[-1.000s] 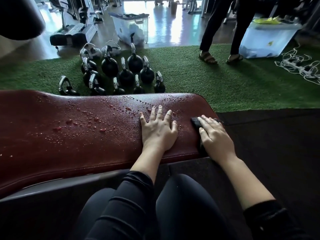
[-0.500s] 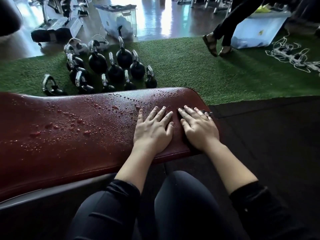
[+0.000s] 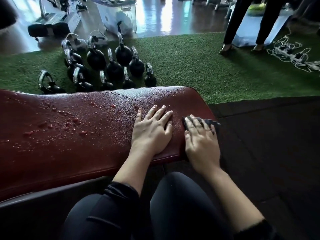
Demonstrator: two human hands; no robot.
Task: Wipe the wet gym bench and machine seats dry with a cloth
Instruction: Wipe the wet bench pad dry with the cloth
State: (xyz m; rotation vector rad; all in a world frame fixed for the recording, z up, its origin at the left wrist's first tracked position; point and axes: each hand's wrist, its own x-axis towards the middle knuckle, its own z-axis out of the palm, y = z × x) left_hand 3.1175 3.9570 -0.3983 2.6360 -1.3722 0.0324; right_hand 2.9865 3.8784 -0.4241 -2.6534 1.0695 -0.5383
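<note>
Under right hand: dark cloth, fingers flat, pressing it on bench end. Left hand alongside, flat, bracing prob. Droplets left of it unwiped.

A person's left hand lies flat on the right end of the bench, water drops scattered to its left. The right hand presses a cloth at the bench's right edge. Kettlebells stand behind on turf; a second person stands far right, apparently beside cables.
</note>
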